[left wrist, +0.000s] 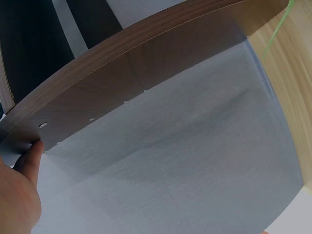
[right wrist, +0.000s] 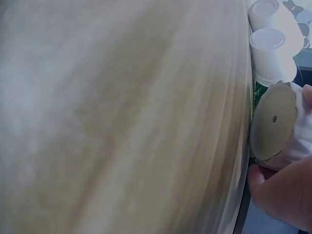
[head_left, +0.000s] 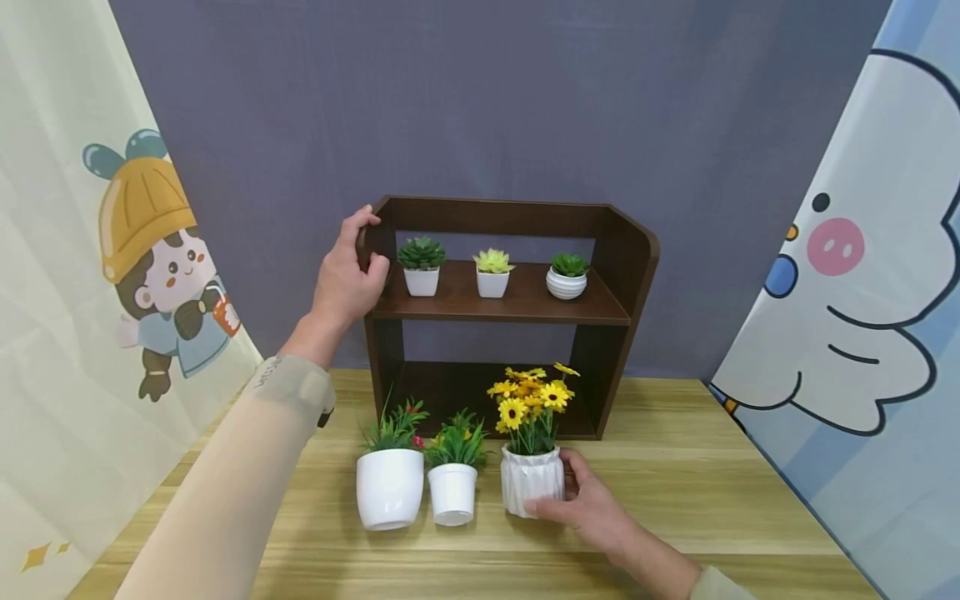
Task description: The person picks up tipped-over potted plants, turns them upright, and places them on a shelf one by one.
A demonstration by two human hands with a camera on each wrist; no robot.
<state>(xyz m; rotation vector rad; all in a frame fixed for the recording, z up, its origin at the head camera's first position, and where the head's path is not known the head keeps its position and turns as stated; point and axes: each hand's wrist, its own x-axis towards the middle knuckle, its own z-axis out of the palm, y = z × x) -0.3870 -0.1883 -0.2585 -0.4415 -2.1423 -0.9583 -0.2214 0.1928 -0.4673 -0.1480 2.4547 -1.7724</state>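
Left hand (head_left: pixel 347 279), upper left of centre in the head view, grips the top of the dark brown shelf (head_left: pixel 502 317) by its left side panel, thumb on the inner face; in the left wrist view a finger lies against the panel near a small hole. Right hand (head_left: pixel 592 504), lower right of centre, holds the ribbed white pot (head_left: pixel 531 482) from its right side, thumb across the front, yellow flowers (head_left: pixel 528 404) upright above. Pot sits low in the frame, before the shelf's lower right; its underside, with a central hole, shows at the right of the right wrist view. Cannot tell whether it touches the tabletop (head_left: pixel 720 483). To its left, a small white pot (head_left: pixel 453 493) and a large white pot (head_left: pixel 390 489), both planted. Three small succulents (head_left: pixel 492 275) line the upper board.
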